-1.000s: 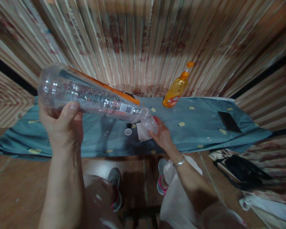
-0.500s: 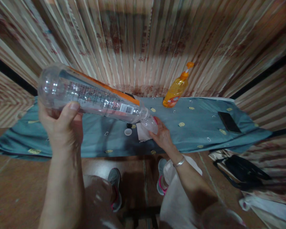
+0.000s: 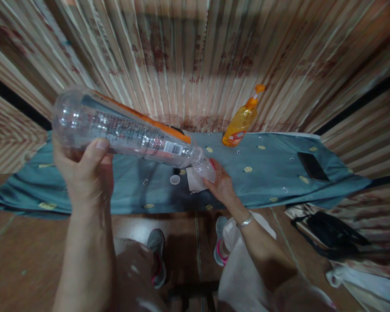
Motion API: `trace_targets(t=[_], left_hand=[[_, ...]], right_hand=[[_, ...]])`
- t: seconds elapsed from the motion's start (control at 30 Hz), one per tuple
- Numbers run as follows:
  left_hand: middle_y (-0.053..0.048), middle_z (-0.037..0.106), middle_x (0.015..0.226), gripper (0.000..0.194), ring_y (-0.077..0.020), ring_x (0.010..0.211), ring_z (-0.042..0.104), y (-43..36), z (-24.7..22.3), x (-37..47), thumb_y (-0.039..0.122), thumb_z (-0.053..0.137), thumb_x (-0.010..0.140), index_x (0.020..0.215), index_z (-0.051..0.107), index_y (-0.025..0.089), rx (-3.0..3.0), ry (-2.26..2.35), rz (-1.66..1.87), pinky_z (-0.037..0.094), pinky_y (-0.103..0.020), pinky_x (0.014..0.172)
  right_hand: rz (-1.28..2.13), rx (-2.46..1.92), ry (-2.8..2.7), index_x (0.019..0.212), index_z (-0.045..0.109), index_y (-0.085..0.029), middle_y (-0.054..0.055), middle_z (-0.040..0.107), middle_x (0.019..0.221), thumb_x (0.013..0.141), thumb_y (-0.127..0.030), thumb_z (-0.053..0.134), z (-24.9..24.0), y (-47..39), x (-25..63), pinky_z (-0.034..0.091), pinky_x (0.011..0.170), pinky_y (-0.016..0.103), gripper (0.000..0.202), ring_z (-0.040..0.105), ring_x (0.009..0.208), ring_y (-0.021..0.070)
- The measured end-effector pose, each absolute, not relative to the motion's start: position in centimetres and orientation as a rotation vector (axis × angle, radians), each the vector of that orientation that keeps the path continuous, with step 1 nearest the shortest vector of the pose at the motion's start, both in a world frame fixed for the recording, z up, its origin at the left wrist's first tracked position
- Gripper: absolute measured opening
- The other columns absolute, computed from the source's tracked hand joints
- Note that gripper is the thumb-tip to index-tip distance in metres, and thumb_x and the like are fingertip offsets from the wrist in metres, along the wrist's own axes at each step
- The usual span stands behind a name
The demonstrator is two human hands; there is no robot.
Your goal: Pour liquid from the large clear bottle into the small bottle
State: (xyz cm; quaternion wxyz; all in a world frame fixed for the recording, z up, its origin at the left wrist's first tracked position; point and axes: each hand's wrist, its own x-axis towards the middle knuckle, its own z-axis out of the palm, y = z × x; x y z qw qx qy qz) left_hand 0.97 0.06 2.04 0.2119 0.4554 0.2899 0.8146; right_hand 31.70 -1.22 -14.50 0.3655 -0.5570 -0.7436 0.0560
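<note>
A large clear plastic bottle [image 3: 126,130] with an orange-edged label and a barcode is tilted, its mouth pointing down to the right. My left hand [image 3: 87,169] is wrapped round its base end from below. At the bottle's mouth, my right hand [image 3: 219,180] grips a small translucent container [image 3: 207,171] whose opening meets the bottle neck. Beneath that container a white folded tissue [image 3: 195,181] lies on the cloth. Beside the tissue are a small round white lid [image 3: 174,180] and a small black cap [image 3: 176,171]. I cannot make out any liquid flowing.
A teal patterned cloth [image 3: 273,167] covers the table. An orange pump bottle [image 3: 240,123] stands at the back, and a dark phone [image 3: 312,166] lies on the right. A pleated curtain [image 3: 182,78] hangs behind. A black bag [image 3: 331,232] sits low on the right.
</note>
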Motion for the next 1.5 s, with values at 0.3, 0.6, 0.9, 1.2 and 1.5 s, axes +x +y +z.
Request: trace_targets(t=[0.3, 0.6, 0.9, 1.2, 1.5], left_hand=[[-0.002, 0.068, 0.093, 0.088, -0.0207, 0.088, 0.068, 0.26, 1.92, 0.88, 0.046, 0.097, 0.042, 0.121, 0.063, 0.028, 1.254, 0.793, 2.268, 0.06, -0.041, 0.083], [-0.001, 0.069, 0.097, 0.082, -0.0169, 0.086, 0.067, 0.4, 2.05, 0.75, 0.05, 0.097, 0.037, 0.108, 0.067, 0.024, 1.269, 0.781, 2.258, 0.06, -0.04, 0.084], [-0.002, 0.068, 0.098, 0.077, -0.0186, 0.09, 0.068, 0.49, 1.52, 0.43, 0.049, 0.097, 0.042, 0.107, 0.065, 0.023, 1.271, 0.771, 2.256, 0.06, -0.045, 0.089], [-0.001, 0.068, 0.094, 0.072, -0.0193, 0.091, 0.069, 0.67, 1.31, 0.09, 0.05, 0.096, 0.043, 0.103, 0.067, 0.022, 1.281, 0.776, 2.251, 0.061, -0.045, 0.088], [-0.002, 0.069, 0.096, 0.075, -0.0164, 0.088, 0.069, 0.43, 1.57, 0.37, 0.043, 0.098, 0.042, 0.106, 0.067, 0.02, 1.247, 0.738, 2.251, 0.061, -0.038, 0.082]], right_hand=[[0.136, -1.436, -1.914, 0.153, 0.043, -0.014, 0.022, 0.064, 0.147, 0.088, -0.03, 0.069, -14.37, -1.28, 31.68, 0.056, 0.112, 0.056, 0.072, 0.065, 0.134, 0.0356], [0.123, -1.409, -1.921, 0.154, 0.042, -0.014, 0.021, 0.064, 0.147, 0.09, -0.034, 0.068, -14.67, -1.15, 31.79, 0.057, 0.111, 0.054, 0.071, 0.065, 0.134, 0.0353], [0.09, -1.416, -1.914, 0.152, 0.044, -0.013, 0.022, 0.065, 0.146, 0.087, -0.029, 0.068, -14.67, -1.2, 31.7, 0.058, 0.11, 0.054, 0.071, 0.067, 0.131, 0.035], [0.127, -1.417, -1.916, 0.153, 0.043, -0.014, 0.022, 0.065, 0.146, 0.088, -0.031, 0.068, -14.52, -1.2, 31.71, 0.057, 0.111, 0.056, 0.071, 0.065, 0.133, 0.0361], [0.124, -1.426, -1.92, 0.152, 0.043, -0.013, 0.022, 0.065, 0.146, 0.087, -0.029, 0.069, -14.55, -1.16, 31.71, 0.058, 0.109, 0.056, 0.072, 0.066, 0.132, 0.0364]])
